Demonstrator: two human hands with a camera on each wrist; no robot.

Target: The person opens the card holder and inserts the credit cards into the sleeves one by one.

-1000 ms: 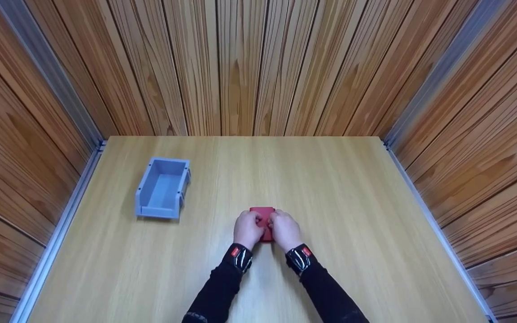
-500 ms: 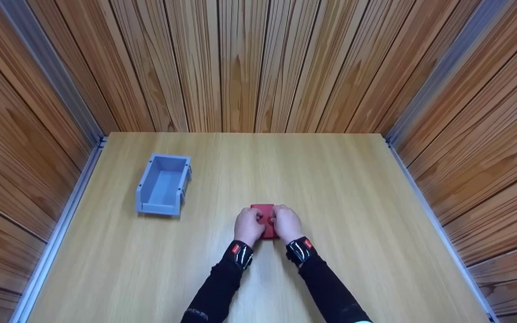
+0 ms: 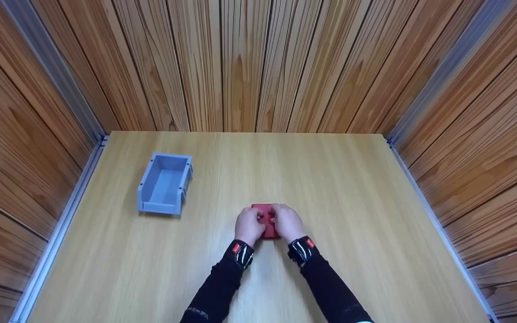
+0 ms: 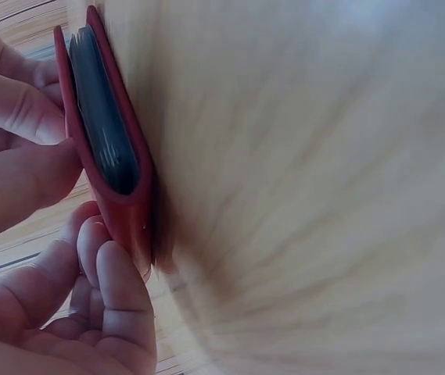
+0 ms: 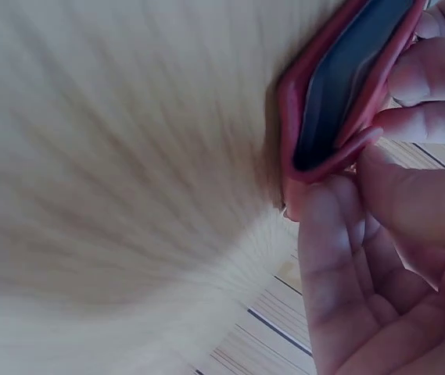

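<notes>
A flat red case with dark contents lies on the wooden table, near its middle front. My left hand grips its left side and my right hand grips its right side, fingers curled over the top. In the left wrist view the red case shows a dark inner stack, with my thumb and fingers pinching its edge. In the right wrist view the case lies on the tabletop with my right fingers wrapped round its edge.
A grey-blue open bin stands on the left part of the table, with nothing seen in it. Wood-panelled walls enclose the table on three sides, with metal rails along the left and right edges.
Both hands stay on the red case in the same place. The head view has shifted slightly, so everything sits a little higher in the frame.
</notes>
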